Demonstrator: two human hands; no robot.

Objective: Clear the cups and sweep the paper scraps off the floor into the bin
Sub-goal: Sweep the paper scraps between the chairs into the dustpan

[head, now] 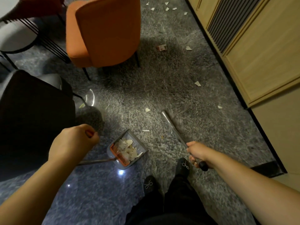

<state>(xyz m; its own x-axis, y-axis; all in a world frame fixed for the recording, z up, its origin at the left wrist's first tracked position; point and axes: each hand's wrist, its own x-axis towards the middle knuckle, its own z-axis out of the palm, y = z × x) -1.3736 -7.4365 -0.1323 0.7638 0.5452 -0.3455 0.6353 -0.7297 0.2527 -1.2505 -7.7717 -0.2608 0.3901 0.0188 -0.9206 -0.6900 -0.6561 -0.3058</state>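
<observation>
My left hand is curled in a fist above the long metal handle of a grey dustpan; the handle's top is hidden under my wrist. The dustpan lies on the floor holding a heap of white paper scraps. My right hand grips a metal broom stick near its black end knob. The stick's far end points up the grey carpet; I cannot make out a broom head. Loose scraps lie on the carpet by the stick, to the right and at the far end.
An orange chair stands ahead, a dark chair at my left, a white round table behind it. A wooden cabinet wall runs along the right. A small printed carton piece lies on the carpet. My shoes are below.
</observation>
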